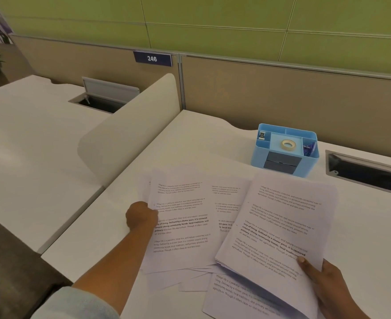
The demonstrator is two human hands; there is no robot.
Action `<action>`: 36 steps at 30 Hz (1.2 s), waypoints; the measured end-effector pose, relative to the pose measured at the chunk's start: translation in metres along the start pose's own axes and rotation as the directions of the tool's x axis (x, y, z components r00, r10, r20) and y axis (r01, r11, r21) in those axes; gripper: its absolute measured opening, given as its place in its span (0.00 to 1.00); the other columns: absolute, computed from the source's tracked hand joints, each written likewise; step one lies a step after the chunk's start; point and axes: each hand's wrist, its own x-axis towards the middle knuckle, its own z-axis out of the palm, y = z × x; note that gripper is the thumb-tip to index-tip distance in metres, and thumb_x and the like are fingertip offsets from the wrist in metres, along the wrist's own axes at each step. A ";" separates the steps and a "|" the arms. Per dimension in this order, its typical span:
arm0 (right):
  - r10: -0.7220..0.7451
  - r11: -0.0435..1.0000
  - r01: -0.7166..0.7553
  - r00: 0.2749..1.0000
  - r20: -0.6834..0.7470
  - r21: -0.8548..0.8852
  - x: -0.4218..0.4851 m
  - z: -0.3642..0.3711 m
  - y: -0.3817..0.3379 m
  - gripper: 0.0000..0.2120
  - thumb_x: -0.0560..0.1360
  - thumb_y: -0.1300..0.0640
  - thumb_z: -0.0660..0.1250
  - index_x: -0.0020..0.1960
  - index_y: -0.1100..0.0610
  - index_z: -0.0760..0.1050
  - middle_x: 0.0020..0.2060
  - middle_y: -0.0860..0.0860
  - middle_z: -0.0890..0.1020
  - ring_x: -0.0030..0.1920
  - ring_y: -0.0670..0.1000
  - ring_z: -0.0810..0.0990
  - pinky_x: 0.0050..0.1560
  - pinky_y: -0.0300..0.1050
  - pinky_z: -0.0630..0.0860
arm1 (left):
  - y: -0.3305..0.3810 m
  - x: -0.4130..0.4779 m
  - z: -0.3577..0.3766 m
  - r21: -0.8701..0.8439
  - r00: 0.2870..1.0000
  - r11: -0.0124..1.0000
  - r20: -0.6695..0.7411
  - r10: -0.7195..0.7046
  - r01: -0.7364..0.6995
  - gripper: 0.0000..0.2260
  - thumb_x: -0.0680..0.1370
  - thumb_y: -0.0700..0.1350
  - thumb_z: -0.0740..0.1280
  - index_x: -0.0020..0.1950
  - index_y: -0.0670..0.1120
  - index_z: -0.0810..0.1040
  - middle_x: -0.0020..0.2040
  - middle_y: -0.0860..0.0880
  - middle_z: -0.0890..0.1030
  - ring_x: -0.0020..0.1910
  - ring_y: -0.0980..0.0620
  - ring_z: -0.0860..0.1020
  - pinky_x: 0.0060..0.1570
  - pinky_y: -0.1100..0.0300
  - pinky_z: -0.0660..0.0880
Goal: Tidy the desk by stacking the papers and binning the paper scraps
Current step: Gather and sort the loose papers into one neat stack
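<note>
Closest to me is the right hand, low on the right. Its fingers clamp the near right corner of the gathered stack, thumb on top and the rest hidden beneath. That stack sits raised above the tabletop, over another printed page. Its long axis runs away from me and leans right, so the print is turned a little clockwise.

The left hand is out at the left edge of the top loose sheet. It is curled tight against that edge, the fingertips lost under the paper; I read it as a pinch.

This sheet lies flat with its long axis pointing almost straight away from me, print upright to my view. More pages are fanned beneath it toward the stack.

What matters next is that the stack lies to the right of the loose sheet, touching the spread, and the two are not aligned. I judge the sheet must travel right and rotate clockwise to match. I see no bin.
</note>
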 end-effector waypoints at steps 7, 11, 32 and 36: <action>0.012 1.000 -0.012 1.000 0.005 -0.016 -0.002 0.001 -0.004 0.09 0.76 0.64 0.69 0.56 0.63 0.78 0.45 0.59 0.84 0.44 0.58 0.83 0.44 0.51 0.78 | -0.003 -0.005 0.011 -0.034 0.996 0.997 -0.058 0.068 -0.070 0.12 0.75 0.42 0.72 0.34 0.46 0.74 0.44 0.44 0.84 0.31 0.51 0.74 0.29 0.63 0.68; 0.003 1.000 -0.003 1.000 0.006 -0.013 -0.004 0.003 -0.007 0.08 0.76 0.65 0.68 0.55 0.63 0.78 0.43 0.56 0.84 0.42 0.55 0.83 0.39 0.46 0.76 | 0.004 -0.004 0.009 -0.055 0.993 0.991 -0.024 0.118 -0.119 0.05 0.73 0.42 0.74 0.40 0.43 0.80 0.46 0.44 0.83 0.37 0.46 0.78 0.33 0.59 0.76; -0.003 0.998 0.003 1.000 0.001 -0.070 0.006 -0.005 0.007 0.04 0.75 0.59 0.71 0.50 0.56 0.81 0.46 0.57 0.87 0.46 0.61 0.85 0.55 0.63 0.79 | 0.018 0.061 0.002 0.331 0.886 0.846 0.355 0.300 -0.419 0.38 0.75 0.57 0.72 0.77 0.41 0.62 0.76 0.42 0.64 0.74 0.41 0.64 0.69 0.47 0.68; 0.009 0.999 -0.009 1.000 0.002 -0.052 0.006 -0.005 0.007 0.04 0.75 0.59 0.71 0.49 0.56 0.81 0.45 0.56 0.87 0.45 0.61 0.86 0.53 0.59 0.80 | 0.016 0.060 0.002 0.273 0.882 0.856 0.313 0.352 -0.438 0.33 0.73 0.56 0.74 0.72 0.41 0.71 0.67 0.41 0.76 0.64 0.41 0.75 0.62 0.47 0.74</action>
